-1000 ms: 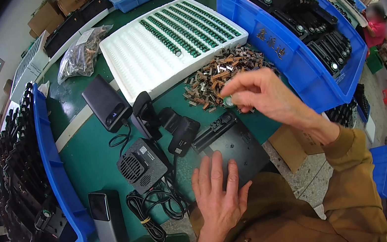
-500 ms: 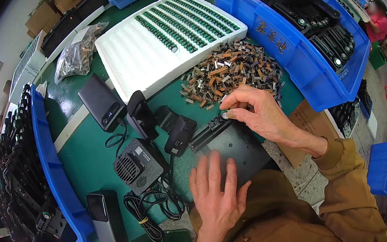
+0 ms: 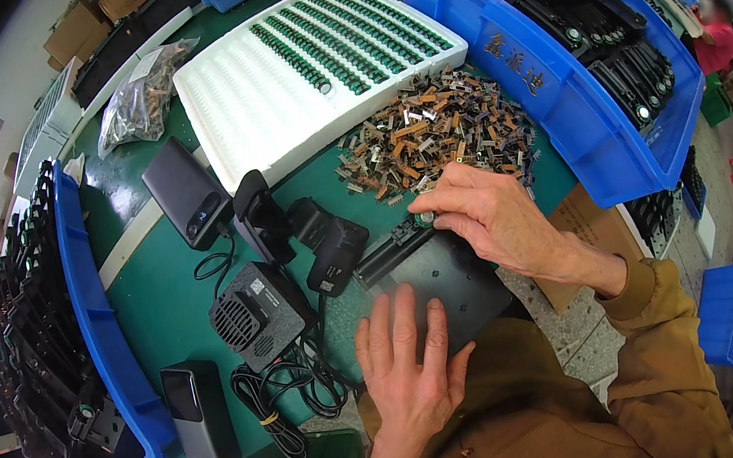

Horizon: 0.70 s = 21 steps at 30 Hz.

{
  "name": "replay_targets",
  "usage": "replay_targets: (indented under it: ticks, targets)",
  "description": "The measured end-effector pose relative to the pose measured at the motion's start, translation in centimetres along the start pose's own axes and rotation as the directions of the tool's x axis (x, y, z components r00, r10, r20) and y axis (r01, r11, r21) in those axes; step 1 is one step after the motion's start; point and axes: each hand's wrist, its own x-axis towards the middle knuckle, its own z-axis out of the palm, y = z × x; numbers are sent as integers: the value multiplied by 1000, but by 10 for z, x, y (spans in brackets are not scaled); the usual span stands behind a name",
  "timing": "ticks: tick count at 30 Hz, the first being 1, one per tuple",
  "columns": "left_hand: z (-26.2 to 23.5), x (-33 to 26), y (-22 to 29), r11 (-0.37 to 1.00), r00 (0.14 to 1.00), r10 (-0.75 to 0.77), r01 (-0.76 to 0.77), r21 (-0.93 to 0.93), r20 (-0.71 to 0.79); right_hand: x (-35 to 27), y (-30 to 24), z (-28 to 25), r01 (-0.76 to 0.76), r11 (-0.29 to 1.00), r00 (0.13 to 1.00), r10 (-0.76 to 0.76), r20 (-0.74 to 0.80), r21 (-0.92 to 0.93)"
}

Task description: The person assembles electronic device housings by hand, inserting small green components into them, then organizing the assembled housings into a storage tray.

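A black plastic housing (image 3: 461,289) with a thick bar along its far edge lies at the table's near edge, in front of me. My left hand (image 3: 406,379) rests flat on it, fingers stretched out. At the far right end of the bar, my right hand (image 3: 506,225) pinches a small round green part with a silvery face (image 3: 425,218) between thumb and forefinger. The part touches a black fitting on the bar; whether it is seated there I cannot tell. Just beyond this hand is a heap of small brown and metallic connector-like pieces (image 3: 415,141).
A white foam tray (image 3: 228,126) holds rows of green round parts. Blue bins (image 3: 486,45) stand right and left, filled with black housings. To the left are a black vented box (image 3: 261,313), coiled cable (image 3: 266,415), power banks (image 3: 200,415) and a plastic bag (image 3: 138,107).
My right thumb and fingers have shifted slightly around the round part, and more of its silvery face shows. My left hand stays flat in place.
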Motion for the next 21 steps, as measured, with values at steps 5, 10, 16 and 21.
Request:
replay_targets:
  ticks: [5, 10, 16, 21]
  targets:
    - [1, 0, 1, 1000, 1000, 0, 0, -9, 1, 5, 3, -4, 15, 1000, 999, -15, 42, 9]
    - [1, -1, 0, 1000, 1000, -12, 12, -7, 2, 10, 5, -3, 13, 1000, 999, -14, 35, 1]
    - [0, 1, 0, 1000, 1000, 1, -1, -12, 6, 3, -5, -4, -16, 995, 1000, 16, -5, -95]
    - [1, 0, -1, 1000, 1000, -5, 5, -2, 1, 5, -7, -10, -37, 996, 999, 38, 0, -80]
